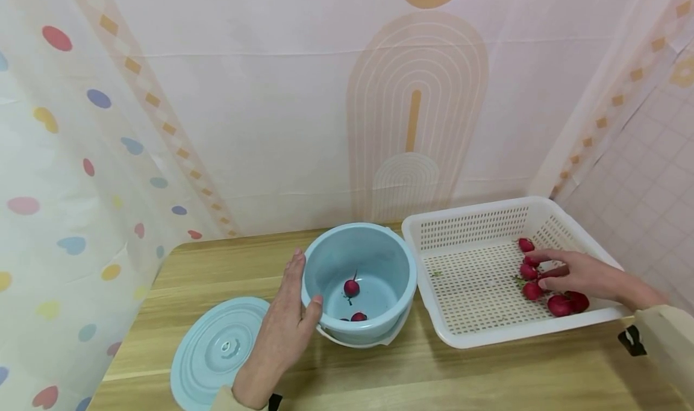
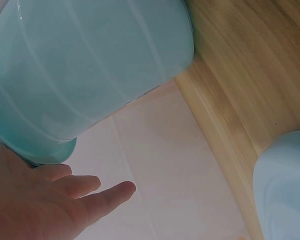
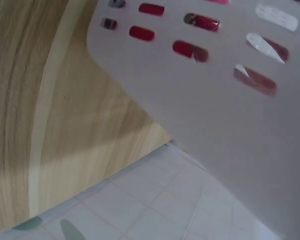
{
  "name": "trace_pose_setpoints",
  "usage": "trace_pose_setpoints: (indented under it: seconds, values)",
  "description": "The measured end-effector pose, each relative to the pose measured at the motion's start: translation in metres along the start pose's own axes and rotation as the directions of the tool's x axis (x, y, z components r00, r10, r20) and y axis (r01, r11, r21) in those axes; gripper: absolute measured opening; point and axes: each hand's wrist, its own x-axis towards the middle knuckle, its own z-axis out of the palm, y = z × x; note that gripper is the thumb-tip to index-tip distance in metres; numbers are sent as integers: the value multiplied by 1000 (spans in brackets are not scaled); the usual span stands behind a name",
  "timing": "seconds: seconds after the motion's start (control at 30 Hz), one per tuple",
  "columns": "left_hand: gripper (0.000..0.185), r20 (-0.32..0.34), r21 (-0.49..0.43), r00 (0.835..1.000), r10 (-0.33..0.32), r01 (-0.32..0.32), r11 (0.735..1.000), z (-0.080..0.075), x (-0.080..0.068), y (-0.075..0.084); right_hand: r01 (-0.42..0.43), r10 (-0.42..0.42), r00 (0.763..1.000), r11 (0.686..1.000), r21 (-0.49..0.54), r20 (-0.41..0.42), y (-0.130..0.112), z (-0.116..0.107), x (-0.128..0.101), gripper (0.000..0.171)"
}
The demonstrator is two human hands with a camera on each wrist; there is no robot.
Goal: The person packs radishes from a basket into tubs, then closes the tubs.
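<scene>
A light blue bucket point(image 1: 360, 251) stands mid-table with a few red radishes point(image 1: 351, 288) on its bottom. My left hand point(image 1: 284, 320) lies along the bucket's left side, its thumb by the rim; in the left wrist view its fingers point(image 2: 107, 197) extend straight beside the rim. To the right, my right hand point(image 1: 591, 275) reaches into a white slotted basket point(image 1: 488, 337), thumb and fingers spread over several radishes point(image 1: 528, 271). In the right wrist view the basket wall point(image 3: 200, 105) hides that hand, and red shows through its slots.
A round light blue lid point(image 1: 217, 338) with a small central knob lies on the wooden table point(image 1: 401, 381), left of my left hand. More radishes point(image 1: 560, 305) sit near the basket's front right corner. A patterned cloth point(image 1: 282, 128) hangs behind the table.
</scene>
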Motion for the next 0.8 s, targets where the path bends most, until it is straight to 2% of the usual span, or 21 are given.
trace_pose_setpoints:
  seconds: [0.13,0.3,0.4,0.6,0.67,0.8]
  values:
    - [74,-2,2,1000,-2,2,1000,-1,0,0,19,-19,1000,1000,-2,6,1,2,1,45]
    - [74,-3,3,1000,-6,6,1000,-1,-1,0,42,-43,999,996,-83,-1,5,2,1,35]
    - [74,0,3,1000,-8,8,1000,-1,0,1,41,-40,999,995,-90,8,6,1,2,39]
    - [74,0,0,1000,0,0,1000,0,-1,0,28,-33,997,996,86,63,6,0,6,47]
    - [73,-2,-2,1000,5,-5,1000,0,-1,0,19,-24,998,996,89,62,6,0,7,49]
    - [73,-3,1,1000,9,-9,1000,1,-2,0,5,-7,998,1000,25,59,5,0,12,52]
